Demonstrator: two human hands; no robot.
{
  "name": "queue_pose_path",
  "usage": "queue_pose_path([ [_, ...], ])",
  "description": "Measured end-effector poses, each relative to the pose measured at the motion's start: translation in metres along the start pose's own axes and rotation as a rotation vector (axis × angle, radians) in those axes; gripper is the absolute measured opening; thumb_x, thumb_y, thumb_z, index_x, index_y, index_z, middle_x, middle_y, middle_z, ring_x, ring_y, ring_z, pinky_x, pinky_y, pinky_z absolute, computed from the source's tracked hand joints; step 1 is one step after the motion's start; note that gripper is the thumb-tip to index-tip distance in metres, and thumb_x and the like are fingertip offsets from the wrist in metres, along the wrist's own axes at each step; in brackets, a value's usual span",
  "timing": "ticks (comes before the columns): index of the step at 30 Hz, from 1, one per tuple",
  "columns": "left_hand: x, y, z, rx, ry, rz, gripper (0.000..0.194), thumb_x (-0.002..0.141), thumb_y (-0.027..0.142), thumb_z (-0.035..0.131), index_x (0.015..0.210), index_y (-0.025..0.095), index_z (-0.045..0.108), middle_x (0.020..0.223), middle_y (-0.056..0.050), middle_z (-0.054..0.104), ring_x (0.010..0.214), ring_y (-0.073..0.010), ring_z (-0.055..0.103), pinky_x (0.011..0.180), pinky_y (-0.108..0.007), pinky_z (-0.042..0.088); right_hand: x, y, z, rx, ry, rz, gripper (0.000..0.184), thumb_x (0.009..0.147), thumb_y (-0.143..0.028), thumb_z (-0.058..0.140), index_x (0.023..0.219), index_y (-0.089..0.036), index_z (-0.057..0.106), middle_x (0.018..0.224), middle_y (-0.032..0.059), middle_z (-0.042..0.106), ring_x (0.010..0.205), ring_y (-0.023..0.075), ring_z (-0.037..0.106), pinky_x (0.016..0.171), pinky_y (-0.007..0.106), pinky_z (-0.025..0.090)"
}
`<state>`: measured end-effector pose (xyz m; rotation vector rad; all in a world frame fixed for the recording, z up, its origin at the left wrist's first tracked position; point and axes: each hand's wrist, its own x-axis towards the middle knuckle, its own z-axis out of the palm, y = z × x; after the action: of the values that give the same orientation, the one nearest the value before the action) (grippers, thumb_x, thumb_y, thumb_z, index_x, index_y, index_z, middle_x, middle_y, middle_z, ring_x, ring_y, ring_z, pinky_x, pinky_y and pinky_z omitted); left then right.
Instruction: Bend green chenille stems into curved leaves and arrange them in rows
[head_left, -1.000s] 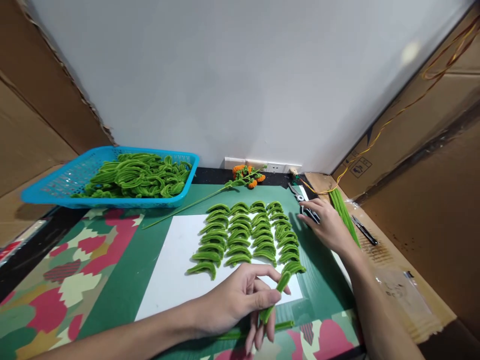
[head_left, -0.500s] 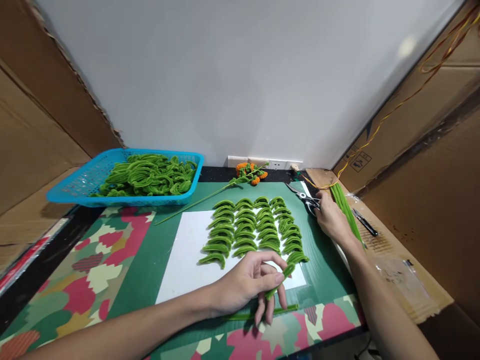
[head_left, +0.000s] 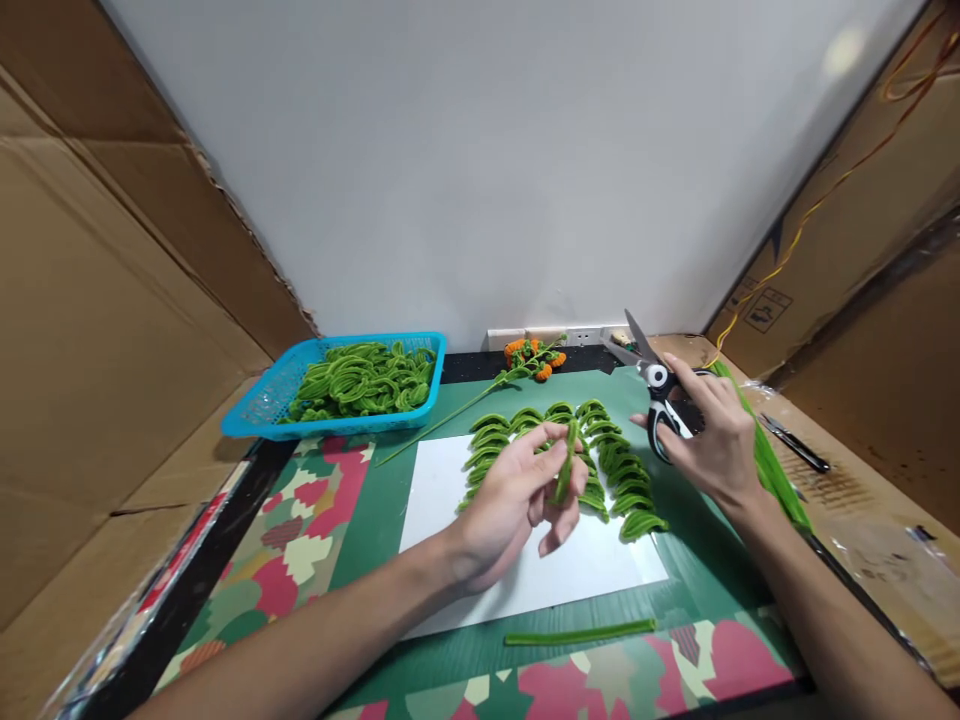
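My left hand (head_left: 529, 490) pinches a short folded green pipe cleaner (head_left: 568, 462) upright between thumb and fingers, raised over the sheet. In my right hand (head_left: 712, 430) is a pair of scissors (head_left: 657, 378) with black-and-white handles, lifted off the mat, its blades spread and pointing up to the left. Behind my left hand, curved green pipe-cleaner leaves (head_left: 626, 470) lie in rows, partly hidden by it. A straight length of green pipe cleaner (head_left: 581, 633) rests on the mat near the front edge. White paper (head_left: 442, 480) lies under the rows.
A blue basket (head_left: 255, 405) heaped with green pipe-cleaner pieces (head_left: 360, 380) stands at the back left. An orange-flowered stem (head_left: 525, 362) lies at the back. Long green pipe cleaners (head_left: 772, 465) and a utility knife (head_left: 795, 443) lie at the right. Cardboard walls (head_left: 885, 280) flank the table.
My right hand has picked the scissors up off the mat, and their blades have spread. My left hand has risen with the folded pipe cleaner, uncovering the straight piece. The view has shifted.
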<state>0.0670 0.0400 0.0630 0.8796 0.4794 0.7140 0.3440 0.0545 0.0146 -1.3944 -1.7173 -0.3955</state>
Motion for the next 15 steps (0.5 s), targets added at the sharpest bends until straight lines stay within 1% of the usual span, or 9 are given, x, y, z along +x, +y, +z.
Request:
queue_pose_path([
  [3, 0.002, 0.013, -0.005, -0.018, 0.048, 0.04, 0.014, 0.111, 0.033, 0.054, 0.105, 0.022, 0.051, 0.079, 0.007, 0.053, 0.044, -0.0037, 0.049, 0.035, -0.012, 0.036, -0.001, -0.016, 0.001, 0.059, -0.013, -0.091, 0.067, 0.09, -0.025, 0.072, 0.155, -0.027, 0.056, 0.093, 0.0047, 0.066, 0.089, 0.0278, 0.062, 0.086, 0.043, 0.054],
  [7, 0.003, 0.025, -0.004, -0.008, 0.093, 0.078, 0.013, 0.11, 0.032, 0.057, 0.104, 0.022, 0.052, 0.078, 0.008, 0.046, 0.044, -0.0033, 0.042, 0.037, -0.012, 0.036, -0.005, -0.026, 0.004, 0.094, -0.023, -0.145, 0.063, 0.09, -0.027, 0.073, 0.151, -0.026, 0.06, 0.094, 0.0056, 0.065, 0.089, 0.0279, 0.062, 0.086, 0.042, 0.051],
  [12, 0.006, 0.025, -0.003, 0.013, 0.1, 0.084, 0.016, 0.109, 0.034, 0.061, 0.103, 0.022, 0.051, 0.078, 0.007, 0.046, 0.045, -0.0043, 0.044, 0.037, -0.012, 0.035, -0.007, -0.033, 0.003, 0.111, -0.047, -0.176, 0.063, 0.091, -0.025, 0.072, 0.153, -0.026, 0.059, 0.094, 0.0058, 0.064, 0.091, 0.0282, 0.062, 0.084, 0.042, 0.05],
  [15, 0.008, 0.022, -0.005, 0.021, 0.101, 0.082, 0.016, 0.11, 0.035, 0.059, 0.103, 0.023, 0.05, 0.078, 0.007, 0.048, 0.045, -0.0049, 0.045, 0.037, -0.013, 0.036, -0.007, -0.034, 0.002, 0.109, -0.034, -0.208, 0.063, 0.092, -0.024, 0.072, 0.154, -0.026, 0.059, 0.096, 0.0063, 0.065, 0.091, 0.0278, 0.061, 0.085, 0.041, 0.049],
])
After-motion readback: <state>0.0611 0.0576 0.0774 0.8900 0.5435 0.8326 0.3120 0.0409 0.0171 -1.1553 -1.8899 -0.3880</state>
